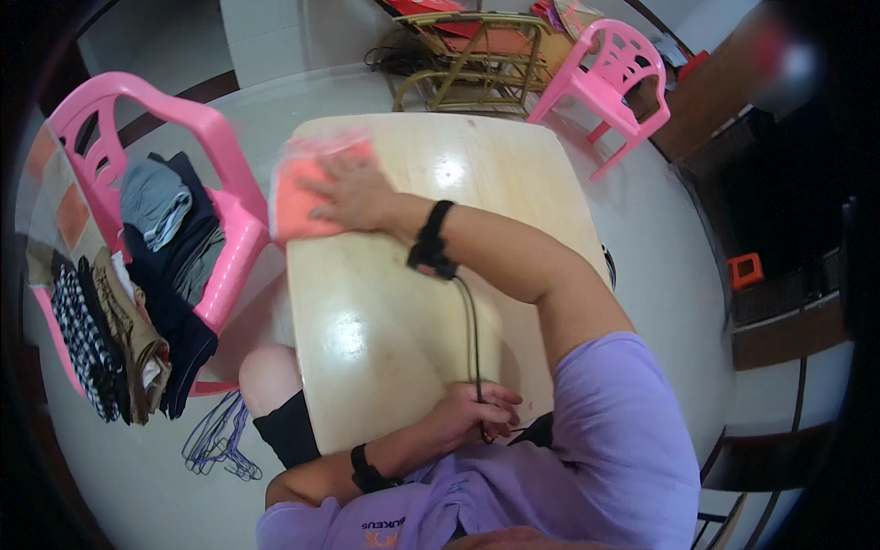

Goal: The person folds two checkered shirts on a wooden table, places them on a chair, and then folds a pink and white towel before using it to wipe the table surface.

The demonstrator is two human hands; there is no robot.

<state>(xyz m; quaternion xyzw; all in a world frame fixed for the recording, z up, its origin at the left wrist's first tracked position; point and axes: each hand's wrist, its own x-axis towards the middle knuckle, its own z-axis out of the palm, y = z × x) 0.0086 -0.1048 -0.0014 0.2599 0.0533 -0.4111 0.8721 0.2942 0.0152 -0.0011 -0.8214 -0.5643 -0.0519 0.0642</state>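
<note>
My right hand (354, 189) lies flat with spread fingers on an orange cloth (292, 206) with a pale border. The cloth covers the far left corner of a pale wooden table (412, 323) and reaches its left edge. Hand and cloth look blurred. A black strap (433, 234) with a small device is around my right wrist, and a black cable (474, 330) runs from it towards my body. My left hand (478, 412) rests at the table's near edge, fingers loosely bent. The cable passes across it; whether the fingers hold it is unclear. Another black strap (368, 471) circles my left forearm.
Left of the table stands a pink plastic armchair (220, 144) with folded clothes (158, 206) on its seat and over its arm. Wire hangers (223, 440) hang beneath it. Another pink chair (612, 96) and a bamboo-like frame (474, 62) stand beyond the table. An orange stool (744, 270) is far right.
</note>
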